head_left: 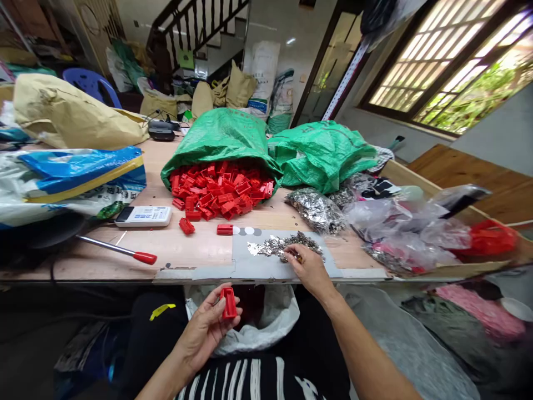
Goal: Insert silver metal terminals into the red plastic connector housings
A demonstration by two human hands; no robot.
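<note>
Head view, looking down across a pale wooden workbench [183, 250]: the left hand [204, 328] is raised off the bench over the lap, thumb and fingers closed around a bright red rectangular plastic housing [229, 303], which sits upright along the palm. The right hand [307, 272] lies on a flat grey sheet [266, 269] at the near edge of the bench, its fingertips [297, 253] pinched together on a small brass-coloured sliver [296, 254], too small to make out clearly. It sits at the edge of a loose scatter of silver metal flakes [283, 246].

The housing looks light, stiff and hollow, so a grip on its long sides should hold it securely without much force. The flakes seem thin and light, probably sharp-edged too, and easily scattered; fingertips suit them better than a full grasp.

Beyond the sheet, a heap of matching red plastic housings [220, 189] spills from the mouth of a green woven sack [220, 136], with a few lying apart on the bare wood, such as one stray red housing [187, 225]. To the right sits a clear bag of silver flakes [315, 210], while a white plastic bag [266, 328] hangs open below the bench edge, just under the hands — a red-handled steel rod [116, 250] lies to the left.
</note>
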